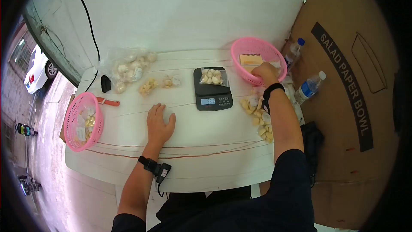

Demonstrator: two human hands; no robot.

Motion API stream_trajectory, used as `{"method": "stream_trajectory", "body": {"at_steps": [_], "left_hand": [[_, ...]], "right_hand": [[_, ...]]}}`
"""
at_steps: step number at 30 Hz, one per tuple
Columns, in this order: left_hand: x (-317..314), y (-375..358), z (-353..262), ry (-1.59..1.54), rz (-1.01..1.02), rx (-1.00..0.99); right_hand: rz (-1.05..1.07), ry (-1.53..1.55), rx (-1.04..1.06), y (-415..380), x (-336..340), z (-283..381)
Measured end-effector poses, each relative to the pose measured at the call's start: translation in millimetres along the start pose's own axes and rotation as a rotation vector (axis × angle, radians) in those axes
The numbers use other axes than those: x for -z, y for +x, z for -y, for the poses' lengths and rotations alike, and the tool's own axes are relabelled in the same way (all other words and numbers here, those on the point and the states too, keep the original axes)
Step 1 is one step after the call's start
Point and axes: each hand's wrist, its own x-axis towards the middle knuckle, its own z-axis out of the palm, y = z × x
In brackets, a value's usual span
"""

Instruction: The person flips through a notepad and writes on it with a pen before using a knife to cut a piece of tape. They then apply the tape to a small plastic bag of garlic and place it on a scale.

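My left hand (159, 124) lies flat on the white table, fingers stretched out, holding nothing. My right hand (266, 73) reaches into the pink basket (241, 75) at the back right. Its fingers curl downward beside a small spiral notepad (251, 59); what they grip, if anything, is hidden. Between the hands, a black digital scale (213, 99) bears a clear bag of garlic cloves (212, 76). Its display is lit, but I cannot read it surely. Under my right forearm lie loose peeled garlic cloves (262, 122), partly covered.
A second pink basket (100, 122) with bagged cloves stands at left, beside a red-handled tool (108, 102). Garlic bulbs in a bag (128, 71) and two small clove piles (148, 86) lie behind my left hand. Water bottles (310, 87) and a large cardboard box (343, 146) border the right.
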Motion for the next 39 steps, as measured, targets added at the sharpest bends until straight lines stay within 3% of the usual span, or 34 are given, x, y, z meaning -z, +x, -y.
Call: {"method": "stream_trajectory", "body": {"at_steps": [2,6,8,11,18,20,21,23,27,29,33,39], "left_hand": [[-1.9,2.0,-0.9,-0.029,-0.017,0.003],[2.4,0.1,-0.4,-0.035,-0.025,0.009],[0.6,-0.2,1.1,-0.039,-0.029,0.010],[-0.5,-0.2,3.2,-0.030,-0.049,-0.003],[-5.2,1.1,8.0,-0.009,-0.075,-0.016],[-5.5,1.0,11.2,-0.037,-0.055,-0.017],[-6.0,1.9,12.2,-0.040,-0.061,-0.020],[-6.8,1.5,12.7,-0.032,-0.082,-0.037],[-2.7,1.0,8.1,-0.051,-0.093,-0.039],[-3.7,0.3,8.0,-0.032,-0.118,-0.058],[-4.4,1.7,10.7,-0.021,-0.129,-0.078],[0.9,2.3,7.0,-0.090,-0.165,-0.108]], "right_hand": [[-0.150,0.255,-0.023,10.5,-4.9,-6.7],[-0.258,0.374,0.061,11.4,-8.0,-10.6],[-0.531,0.526,0.056,17.3,-13.2,-10.9],[-0.677,0.670,0.190,-0.8,7.4,-14.0],[-0.538,0.683,0.171,-14.8,37.1,-37.7],[-0.403,0.967,0.120,-19.0,29.7,-41.8],[-0.410,0.966,0.124,-3.7,16.8,-46.8],[-0.737,0.886,0.239,37.4,-13.5,-64.2],[-0.569,1.130,0.072,37.1,-5.1,-65.5],[-0.326,1.392,0.187,-12.8,22.2,-53.6],[-0.248,1.460,0.199,-96.0,57.5,-25.5],[-0.079,1.530,0.401,-174.4,55.2,-15.7]]}}
